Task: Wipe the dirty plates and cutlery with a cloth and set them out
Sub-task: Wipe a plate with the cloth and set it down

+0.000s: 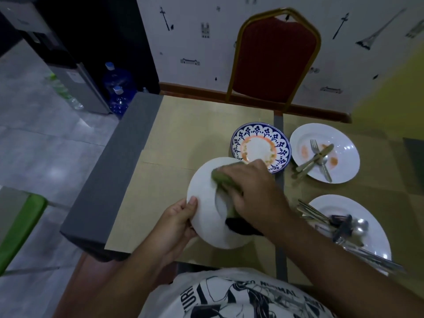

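View from above a person's chest, looking down at a dim dining room. In the upper left of the frame a water dispenser (75, 81) stands on a tiled floor with blue water bottles (117, 79) beside it. A beige tabletop (183, 125) fills the middle. At lower centre the left hand (176, 222) pinches the left rim of a white plate (204, 187), thumb on top and fingers curled beneath, probably to steady the plate and tip it toward the person while it is wiped. The plate seems raised off the tabletop near its front edge. On the plate's well lies a green cloth (223, 177), bunched under the right hand (254, 189), whose curled fingers grip it and press it down on the plate. The plate's visible surface looks clean. Just behind it, at centre, a blue-patterned plate (259, 143) lies flat with orange smears, close enough to be taken up after this one. A red chair (275, 63) stands against the wall at upper centre. At right of centre a second white plate (348, 138), also smeared orange, carries a fork (315, 145) and a knife (321, 153) crossed over each other. At lower right a third white plate (339, 200) holds a heap of cutlery (344, 226), gathered within the right hand's reach. Judging by this, only the first plate is in hand, and most of the job remains.
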A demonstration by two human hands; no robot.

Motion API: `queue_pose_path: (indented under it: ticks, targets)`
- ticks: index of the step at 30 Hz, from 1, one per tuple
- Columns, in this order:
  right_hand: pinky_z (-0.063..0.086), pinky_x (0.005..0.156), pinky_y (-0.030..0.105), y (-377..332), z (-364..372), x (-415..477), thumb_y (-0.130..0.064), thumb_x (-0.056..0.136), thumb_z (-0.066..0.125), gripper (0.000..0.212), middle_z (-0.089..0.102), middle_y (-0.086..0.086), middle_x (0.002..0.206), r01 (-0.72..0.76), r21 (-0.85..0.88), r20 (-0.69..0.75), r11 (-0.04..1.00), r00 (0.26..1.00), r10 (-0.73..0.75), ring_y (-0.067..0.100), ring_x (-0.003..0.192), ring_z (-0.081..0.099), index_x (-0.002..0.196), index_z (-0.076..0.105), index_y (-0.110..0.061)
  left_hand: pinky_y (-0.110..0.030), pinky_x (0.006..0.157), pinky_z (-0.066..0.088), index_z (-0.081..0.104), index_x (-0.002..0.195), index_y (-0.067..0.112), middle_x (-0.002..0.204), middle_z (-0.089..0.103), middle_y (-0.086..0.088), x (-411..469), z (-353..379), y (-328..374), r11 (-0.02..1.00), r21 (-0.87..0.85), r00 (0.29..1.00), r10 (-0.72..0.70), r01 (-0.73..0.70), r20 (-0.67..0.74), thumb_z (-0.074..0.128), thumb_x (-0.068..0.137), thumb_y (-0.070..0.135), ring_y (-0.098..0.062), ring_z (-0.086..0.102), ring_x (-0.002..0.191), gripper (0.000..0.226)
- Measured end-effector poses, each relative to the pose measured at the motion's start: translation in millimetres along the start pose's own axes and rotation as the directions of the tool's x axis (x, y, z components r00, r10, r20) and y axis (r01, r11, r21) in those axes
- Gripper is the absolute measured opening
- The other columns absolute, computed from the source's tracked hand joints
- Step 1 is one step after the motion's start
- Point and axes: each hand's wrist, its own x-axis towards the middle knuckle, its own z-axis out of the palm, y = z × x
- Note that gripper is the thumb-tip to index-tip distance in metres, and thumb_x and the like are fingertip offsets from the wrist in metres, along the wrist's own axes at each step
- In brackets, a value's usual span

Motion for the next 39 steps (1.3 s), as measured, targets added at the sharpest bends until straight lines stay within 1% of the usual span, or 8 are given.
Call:
queue_pose_path:
  ticks: [7, 13, 17, 24, 30, 33, 36, 39]
  targets:
    - [0.045, 0.080, 0.031, 36.4, 10.9, -14.9, -0.026, 0.092, 0.058, 0.022, 0.064, 0.004, 0.101, -0.425, 0.206, -0.012, 0.881, 0.900, 0.437, 0.018, 0.096, 0.053, 0.113, 0.063, -0.030, -0.040, 0.085, 0.061, 0.059, 0.133, 0.012, 0.130, 0.066, -0.016, -1.1, -17.0, -0.6, 0.950, -0.312, 0.999, 0.011, -0.026, -0.051, 0.045, 0.098, 0.034, -0.027, 0.067, 0.110, 0.043]
    - [0.044, 0.084, 0.033, -4.7, 22.0, -46.2, -0.017, 0.087, 0.065, 0.034, 0.057, -0.004, 0.103, -0.065, 0.096, 0.047, 0.993, 0.997, 0.061, 0.015, 0.098, 0.045, 0.121, 0.062, -0.022, -0.042, 0.090, 0.058, 0.050, 0.141, 0.010, 0.132, 0.065, -0.015, 6.3, -14.4, 0.4, 0.915, -0.403, 0.994, -0.030, -0.014, -0.103, 0.047, 0.098, 0.034, -0.027, 0.065, 0.117, 0.049]
    - [0.044, 0.071, 0.039, -21.4, 27.9, -17.2, -0.023, 0.088, 0.056, 0.027, 0.060, 0.002, 0.096, 0.139, -0.015, 0.106, 0.990, 0.985, -0.137, 0.022, 0.089, 0.047, 0.112, 0.066, -0.019, -0.043, 0.087, 0.059, 0.051, 0.139, 0.005, 0.130, 0.064, -0.023, 9.8, -3.0, 2.4, 0.951, -0.309, 0.998, -0.040, 0.020, -0.058, 0.050, 0.096, 0.033, -0.032, 0.065, 0.109, 0.052]
    - [0.041, 0.079, 0.039, 20.5, 21.8, 16.8, -0.020, 0.092, 0.057, 0.025, 0.061, 0.001, 0.101, -0.268, -0.005, 0.026, 0.964, 0.963, 0.268, 0.019, 0.098, 0.040, 0.117, 0.063, -0.022, -0.043, 0.084, 0.061, 0.059, 0.131, 0.008, 0.125, 0.068, -0.019, 2.4, -12.5, 7.3, 0.988, -0.151, 0.998, -0.015, 0.007, -0.057, 0.052, 0.095, 0.030, -0.032, 0.067, 0.107, 0.043]
    - [0.043, 0.077, 0.038, 42.1, 29.5, -22.9, -0.020, 0.089, 0.064, 0.022, 0.061, -0.004, 0.096, -0.295, -0.043, 0.137, 0.955, 0.945, 0.298, 0.020, 0.097, 0.043, 0.109, 0.065, -0.027, -0.038, 0.074, 0.063, 0.071, 0.115, 0.008, 0.104, 0.077, -0.013, -11.0, -26.1, 32.8, 0.960, 0.237, 0.977, 0.181, -0.151, -0.112, 0.065, 0.091, 0.012, -0.031, 0.074, 0.095, 0.026]
    - [0.039, 0.076, 0.034, 39.9, 34.3, -27.1, -0.020, 0.090, 0.063, 0.021, 0.056, -0.008, 0.094, -0.307, -0.008, 0.156, 0.952, 0.940, 0.304, 0.017, 0.099, 0.040, 0.109, 0.064, -0.028, -0.037, 0.069, 0.062, 0.077, 0.099, 0.017, 0.086, 0.079, 0.002, -10.3, -34.1, 43.3, 0.751, 0.591, 0.918, 0.393, -0.295, -0.041, 0.067, 0.093, 0.012, -0.021, 0.075, 0.080, 0.013]
    - [0.038, 0.075, 0.034, 36.8, 37.4, -25.2, -0.018, 0.090, 0.063, 0.027, 0.059, -0.007, 0.100, -0.276, 0.006, 0.174, 0.961, 0.947, 0.271, 0.015, 0.097, 0.038, 0.116, 0.063, -0.027, -0.017, 0.053, 0.048, 0.075, 0.086, 0.029, 0.067, 0.070, 0.019, -5.0, -46.8, 38.8, 0.371, 0.852, 0.797, 0.598, -0.368, 0.084, 0.065, 0.094, 0.015, 0.001, 0.063, 0.059, 0.019]
    - [0.035, 0.074, 0.033, 37.1, 42.0, -23.7, -0.018, 0.090, 0.063, 0.025, 0.060, -0.006, 0.100, -0.266, 0.002, 0.192, 0.964, 0.946, 0.261, 0.013, 0.094, 0.036, 0.114, 0.063, -0.027, -0.027, 0.054, 0.056, 0.078, 0.103, 0.026, 0.081, 0.077, 0.008, 1.0, -65.2, 23.7, -0.071, 0.969, 0.704, 0.675, -0.236, 0.221, 0.053, 0.089, 0.026, -0.015, 0.070, 0.065, 0.028]
